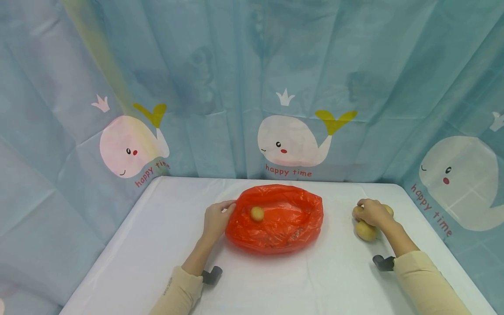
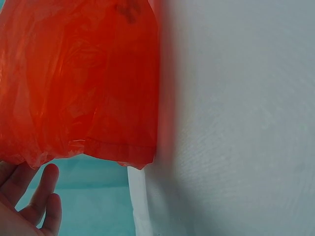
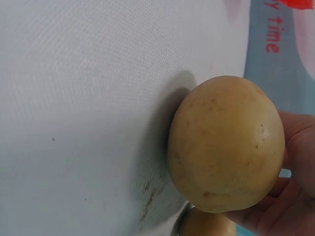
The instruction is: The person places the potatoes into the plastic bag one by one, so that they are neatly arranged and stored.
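Closest are the beige sleeves [image 1: 427,282] and, by each cuff, a dark wrist mount [image 1: 212,275], over the white tabletop [image 1: 271,284]. Beyond them the near potato [image 1: 366,232] rests just beside the right hand [image 1: 373,212], whose fingers curl over the leftmost potato [image 1: 357,213] (their undersides are partly hidden, so how firm the hold is I cannot tell). For a sound grip, thumb and fingers should sit on opposite sides of that rounded skin, and any lift should go straight up, so the near potato and the rightmost potato [image 1: 389,210] are not knocked rolling. The left hand [image 1: 214,218] pinches the rim of the red bag [image 1: 275,243] at its left edge; a light, steady pinch would keep the thin plastic spread without dragging it.

As for position, three potatoes cluster at and under the right hand, well apart from the bag. The bag stands between the hands, touching the left one, and a fourth potato [image 1: 257,214] lies inside, toward that side. Behind everything hangs a blue whale-print curtain [image 1: 216,65].
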`<state>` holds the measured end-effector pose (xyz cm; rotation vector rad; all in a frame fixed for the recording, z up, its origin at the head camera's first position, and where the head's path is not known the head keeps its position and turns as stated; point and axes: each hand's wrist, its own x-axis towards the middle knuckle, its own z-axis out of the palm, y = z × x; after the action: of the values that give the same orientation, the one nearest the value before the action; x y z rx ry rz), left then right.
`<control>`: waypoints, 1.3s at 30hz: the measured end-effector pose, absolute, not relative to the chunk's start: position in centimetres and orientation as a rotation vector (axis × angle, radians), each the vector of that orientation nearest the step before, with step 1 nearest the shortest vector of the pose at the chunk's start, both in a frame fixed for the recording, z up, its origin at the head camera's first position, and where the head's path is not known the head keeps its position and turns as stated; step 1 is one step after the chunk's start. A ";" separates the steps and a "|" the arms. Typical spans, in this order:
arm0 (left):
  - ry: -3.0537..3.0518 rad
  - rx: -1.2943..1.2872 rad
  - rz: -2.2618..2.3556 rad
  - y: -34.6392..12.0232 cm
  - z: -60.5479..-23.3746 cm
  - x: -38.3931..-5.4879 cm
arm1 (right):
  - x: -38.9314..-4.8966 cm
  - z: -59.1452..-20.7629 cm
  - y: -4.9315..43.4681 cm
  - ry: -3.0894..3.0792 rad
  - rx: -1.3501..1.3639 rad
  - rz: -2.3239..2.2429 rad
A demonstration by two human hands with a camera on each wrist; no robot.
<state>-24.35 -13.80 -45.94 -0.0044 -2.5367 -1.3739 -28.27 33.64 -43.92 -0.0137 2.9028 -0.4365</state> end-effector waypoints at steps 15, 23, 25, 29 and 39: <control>-2.541 -0.002 -1.392 -13.8 -45.8 -24.5 | -28.6 -43.8 33.5 2.963 -0.095 -0.512; -2.549 0.002 -1.390 -13.8 -46.0 -24.5 | -28.4 -43.1 32.6 2.988 -0.127 -0.548; -2.551 0.006 -1.385 -13.8 -46.0 -24.5 | -28.4 -42.8 32.3 2.995 -0.145 -0.560; -2.548 0.000 -1.378 -13.8 -46.0 -24.5 | -28.5 -42.2 31.6 2.970 -0.123 -0.593; -2.542 -0.002 -1.393 -13.9 -46.1 -24.4 | -28.3 -40.9 30.2 2.958 -0.139 -0.660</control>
<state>-24.44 -13.88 -46.05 -0.0016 -2.5421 -1.3933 -28.29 30.15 -40.91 -0.1394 2.9576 -0.6601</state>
